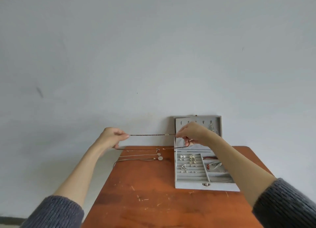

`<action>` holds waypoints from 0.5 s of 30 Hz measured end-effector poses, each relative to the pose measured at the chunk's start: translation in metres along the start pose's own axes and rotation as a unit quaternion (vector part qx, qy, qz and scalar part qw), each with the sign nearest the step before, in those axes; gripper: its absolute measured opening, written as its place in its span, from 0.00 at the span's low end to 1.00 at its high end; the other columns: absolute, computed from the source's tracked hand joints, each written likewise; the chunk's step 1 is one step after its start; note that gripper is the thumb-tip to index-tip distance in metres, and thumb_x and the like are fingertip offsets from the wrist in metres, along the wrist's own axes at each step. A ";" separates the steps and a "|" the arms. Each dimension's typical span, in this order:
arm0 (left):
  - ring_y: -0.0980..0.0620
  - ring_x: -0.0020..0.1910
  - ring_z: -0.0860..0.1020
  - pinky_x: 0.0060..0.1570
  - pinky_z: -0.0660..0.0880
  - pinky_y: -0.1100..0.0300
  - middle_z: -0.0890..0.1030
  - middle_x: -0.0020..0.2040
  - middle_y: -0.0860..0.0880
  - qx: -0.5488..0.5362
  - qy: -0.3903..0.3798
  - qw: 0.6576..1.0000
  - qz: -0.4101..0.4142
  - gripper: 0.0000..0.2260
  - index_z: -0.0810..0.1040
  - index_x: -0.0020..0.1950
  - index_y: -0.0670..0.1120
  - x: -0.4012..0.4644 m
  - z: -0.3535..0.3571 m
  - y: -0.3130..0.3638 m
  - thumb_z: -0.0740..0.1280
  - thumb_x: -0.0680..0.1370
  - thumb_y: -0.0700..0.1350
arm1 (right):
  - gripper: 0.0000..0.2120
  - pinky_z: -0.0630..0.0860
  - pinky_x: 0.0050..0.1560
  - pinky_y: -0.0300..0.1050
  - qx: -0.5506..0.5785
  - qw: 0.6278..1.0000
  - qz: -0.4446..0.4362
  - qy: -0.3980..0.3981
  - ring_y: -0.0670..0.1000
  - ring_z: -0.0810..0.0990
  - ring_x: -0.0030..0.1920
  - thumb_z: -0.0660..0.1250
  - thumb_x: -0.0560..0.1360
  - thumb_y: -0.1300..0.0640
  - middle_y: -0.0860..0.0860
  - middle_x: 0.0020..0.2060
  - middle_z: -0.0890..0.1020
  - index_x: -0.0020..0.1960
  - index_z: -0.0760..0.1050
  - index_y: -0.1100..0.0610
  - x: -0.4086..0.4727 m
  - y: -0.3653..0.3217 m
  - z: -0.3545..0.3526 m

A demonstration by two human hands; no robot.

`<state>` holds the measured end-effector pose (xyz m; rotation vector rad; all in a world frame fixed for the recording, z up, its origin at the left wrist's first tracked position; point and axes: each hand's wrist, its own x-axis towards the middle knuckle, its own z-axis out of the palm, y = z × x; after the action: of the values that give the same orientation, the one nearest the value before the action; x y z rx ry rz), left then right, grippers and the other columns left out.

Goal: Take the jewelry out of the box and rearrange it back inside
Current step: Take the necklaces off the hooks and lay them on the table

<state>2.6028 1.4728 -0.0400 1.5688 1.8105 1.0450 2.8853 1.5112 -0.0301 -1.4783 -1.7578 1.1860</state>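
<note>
A dark beaded necklace [152,134] is stretched taut in the air between my left hand [112,137] and my right hand [192,133]; each hand pinches one end of it. Its lower strand [145,149] sags just above the table. Behind my right hand the grey jewelry box [191,186] lies open, its lid [219,123] upright against the wall. Earrings and rings [189,161] sit in the box's ring rows, and a red bracelet [209,157] lies in a right compartment. Two cord necklaces with pale round pendants [159,157] lie on the table left of the box.
The scratched brown wooden table [153,202] stands against a plain grey wall. Its left edge runs close to the laid-out necklaces, whose cords hang slightly over it. My right forearm crosses over the box's right side.
</note>
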 end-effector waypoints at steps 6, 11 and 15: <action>0.51 0.25 0.67 0.31 0.67 0.62 0.70 0.23 0.52 0.031 -0.017 0.998 -0.044 0.05 0.80 0.43 0.42 -0.011 -0.002 -0.052 0.71 0.73 0.43 | 0.07 0.75 0.31 0.38 -0.033 0.998 0.051 -0.010 0.49 0.71 0.28 0.66 0.74 0.62 0.54 0.29 0.72 0.45 0.76 0.68 0.021 0.032 0.048; 0.51 0.25 0.67 0.33 0.68 0.60 0.70 0.25 0.50 0.022 0.009 0.997 -0.079 0.08 0.79 0.42 0.40 -0.008 0.010 -0.093 0.71 0.73 0.45 | 0.12 0.68 0.29 0.38 -0.046 0.998 0.044 0.017 0.49 0.68 0.28 0.67 0.74 0.58 0.53 0.27 0.71 0.48 0.79 0.69 0.035 0.051 0.091; 0.51 0.29 0.70 0.35 0.70 0.60 0.74 0.30 0.49 0.003 0.028 0.993 -0.112 0.08 0.79 0.42 0.41 -0.004 0.018 -0.128 0.72 0.72 0.46 | 0.08 0.74 0.29 0.40 -0.064 0.995 0.061 0.053 0.50 0.72 0.25 0.63 0.75 0.60 0.56 0.29 0.74 0.42 0.78 0.63 0.057 0.067 0.115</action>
<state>2.5441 1.4685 -0.1556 1.3157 1.9764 0.9868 2.8062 1.5347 -0.1490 -1.7125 -1.7217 1.0486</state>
